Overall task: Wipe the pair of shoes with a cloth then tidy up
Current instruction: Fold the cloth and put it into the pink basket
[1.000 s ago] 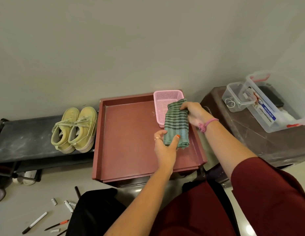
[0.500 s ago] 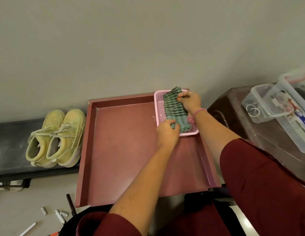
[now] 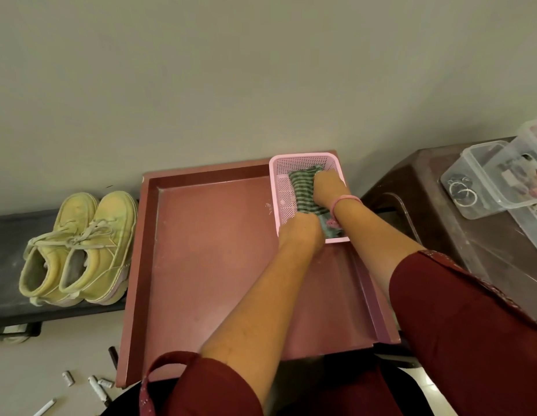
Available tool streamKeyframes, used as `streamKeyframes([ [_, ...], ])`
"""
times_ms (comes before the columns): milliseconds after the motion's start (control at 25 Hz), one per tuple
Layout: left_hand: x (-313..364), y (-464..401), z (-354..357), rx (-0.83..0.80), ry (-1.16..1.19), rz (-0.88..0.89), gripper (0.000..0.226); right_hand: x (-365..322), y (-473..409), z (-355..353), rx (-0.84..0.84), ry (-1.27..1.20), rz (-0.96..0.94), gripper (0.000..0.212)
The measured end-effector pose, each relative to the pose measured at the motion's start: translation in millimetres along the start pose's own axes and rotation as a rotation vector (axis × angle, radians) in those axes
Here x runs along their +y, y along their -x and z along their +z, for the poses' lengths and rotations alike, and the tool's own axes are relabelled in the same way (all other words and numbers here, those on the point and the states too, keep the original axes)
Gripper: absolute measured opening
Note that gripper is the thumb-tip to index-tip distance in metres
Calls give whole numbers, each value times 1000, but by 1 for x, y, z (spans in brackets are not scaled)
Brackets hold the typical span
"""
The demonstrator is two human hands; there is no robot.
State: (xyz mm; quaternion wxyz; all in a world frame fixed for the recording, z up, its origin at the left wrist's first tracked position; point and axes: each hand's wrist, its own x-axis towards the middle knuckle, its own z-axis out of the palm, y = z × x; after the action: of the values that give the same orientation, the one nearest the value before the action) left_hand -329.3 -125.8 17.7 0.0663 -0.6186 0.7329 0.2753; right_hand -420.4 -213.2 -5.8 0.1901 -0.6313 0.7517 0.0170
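under the fingers (image 3: 323, 180) the cloth (image 3: 304, 190) is green with dark stripes, lying in a pale pink perforated basket (image 3: 283, 187). around the basket, the tray (image 3: 207, 250) is a dull reddish brown. well left of the fingers the pair of shoes (image 3: 78, 250) is faded yellow-green with greyish laces, on a black bench (image 3: 9, 235). a pink band (image 3: 345, 201) circles the right wrist, and both sleeves (image 3: 471, 325) are dark maroon. the wall (image 3: 231, 70) is plain grey-beige.

One head-worn view looks steeply down, close over the red tray (image 3: 207, 265) (wall beyond).
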Motion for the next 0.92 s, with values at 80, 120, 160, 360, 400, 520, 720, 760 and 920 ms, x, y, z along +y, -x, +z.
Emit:
streamKeyframes([
  [80,-4,0,2,36,-109,24,34,-5,1,3,1,91,-16,38],
  [120,-4,0,4,59,-136,41,38,-7,5,3,5,140,-3,41],
  [160,-5,1,6,79,-152,62,40,-10,7,4,49,201,4,41],
  [360,-7,10,7,64,-178,118,49,-9,15,6,75,216,-7,34],
  [400,-8,12,4,67,-173,109,51,-7,16,4,70,172,-17,33],
  [520,-10,19,-2,122,-133,103,51,1,20,-2,41,79,-40,28],
  [720,-32,49,-4,305,-6,150,43,19,40,-9,36,-262,-47,36],
  [760,-39,60,-4,333,29,137,39,21,51,-12,51,-370,-25,37],
  [920,-68,110,-4,365,82,36,35,24,104,-15,85,-725,30,32],
])
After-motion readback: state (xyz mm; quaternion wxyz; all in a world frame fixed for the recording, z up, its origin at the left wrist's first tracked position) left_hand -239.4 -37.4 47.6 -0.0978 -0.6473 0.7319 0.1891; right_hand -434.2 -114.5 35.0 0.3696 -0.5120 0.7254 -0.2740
